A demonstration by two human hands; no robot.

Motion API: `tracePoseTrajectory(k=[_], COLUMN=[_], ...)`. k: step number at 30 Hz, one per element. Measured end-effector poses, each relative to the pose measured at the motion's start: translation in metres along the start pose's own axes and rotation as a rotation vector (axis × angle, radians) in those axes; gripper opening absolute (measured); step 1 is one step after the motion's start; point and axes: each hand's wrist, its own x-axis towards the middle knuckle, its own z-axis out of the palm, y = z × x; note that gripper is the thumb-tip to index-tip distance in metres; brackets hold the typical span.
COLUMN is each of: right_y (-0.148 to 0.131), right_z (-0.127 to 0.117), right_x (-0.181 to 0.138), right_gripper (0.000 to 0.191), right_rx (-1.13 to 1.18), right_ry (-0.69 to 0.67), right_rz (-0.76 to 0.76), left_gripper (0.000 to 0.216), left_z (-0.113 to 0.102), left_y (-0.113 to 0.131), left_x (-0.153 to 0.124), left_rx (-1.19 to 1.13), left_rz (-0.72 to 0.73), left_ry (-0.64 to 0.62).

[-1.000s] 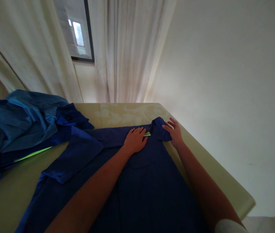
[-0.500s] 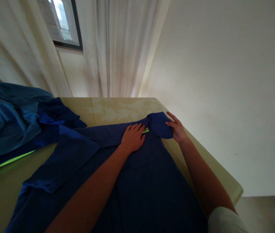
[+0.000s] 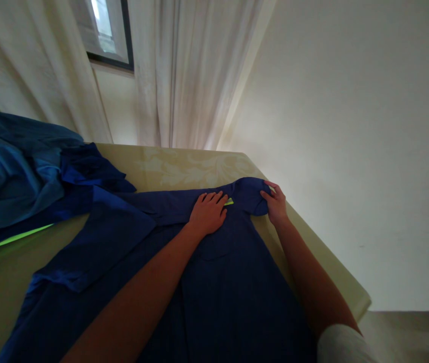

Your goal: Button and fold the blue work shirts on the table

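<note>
Pale curtains (image 3: pixel 199 75) hang beyond the patterned tabletop (image 3: pixel 184 166), where the dark blue garment (image 3: pixel 225 282) lies spread before you. Your left hand (image 3: pixel 208 213) rests open and flat on it, gripping nothing; your right hand (image 3: pixel 276 203) pinches one sleeve (image 3: pixel 250 195) at its end. Likely light, limp and easily creased, the cloth suits holds along its edges.

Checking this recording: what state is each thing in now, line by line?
Dark blue garment: laid out, partly out of frame
Sleeve at right: extended, its end held
Sleeve at left: loose, unheld
Left grip: resting palm-down on garment
Right grip: pinching the right sleeve's end
Clothes pile: rumpled, heaped
Curtains: hanging, parted at window
</note>
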Motion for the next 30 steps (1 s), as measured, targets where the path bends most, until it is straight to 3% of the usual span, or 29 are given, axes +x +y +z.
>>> tracePoseTrajectory(k=[5,10,13,16,19,21,23,28,30], right_y=[0.011,-0.01,-0.04,-0.072,-0.092,-0.096,-0.098,-0.099,-0.099], right_z=[-0.008,0.003,0.019,0.041,0.066,0.078,0.084,0.084,0.085], right_x=[0.003,-0.005,-0.018,-0.042,-0.073,-0.09,-0.1,-0.103,-0.105], right_gripper=[0.036,0.047,0.047,0.038,0.049,0.057,0.059,0.059,0.058], right_rx=[-0.051,0.03,-0.088,-0.353,-0.562,-0.659,-0.74,-0.858,-0.874], right_ry=[-0.019,-0.059,-0.106,-0.349,-0.665,-0.767,-0.774,-0.735,-0.747], right_rz=[0.047,0.129,-0.052,-0.354,-0.579,-0.662,-0.7,-0.687,-0.697], left_gripper=[0.054,0.05,0.046,0.041,0.039,0.043,0.048,0.038,0.042], left_z=[-0.002,0.001,0.004,0.003,-0.002,-0.006,-0.009,-0.014,-0.016], left_y=[0.0,-0.001,-0.002,-0.008,-0.02,-0.029,-0.035,-0.04,-0.041], left_x=[0.0,0.001,0.002,0.007,0.014,0.019,0.023,0.027,0.028], left_rx=[-0.001,-0.06,-0.1,-0.202,-0.46,-0.647,-0.8,-1.003,-1.014], left_rz=[0.013,0.067,0.062,0.033,-0.191,-0.353,-0.382,-0.264,-0.275], left_ry=[-0.006,-0.02,-0.03,-0.017,0.07,0.167,0.199,-0.027,-0.036])
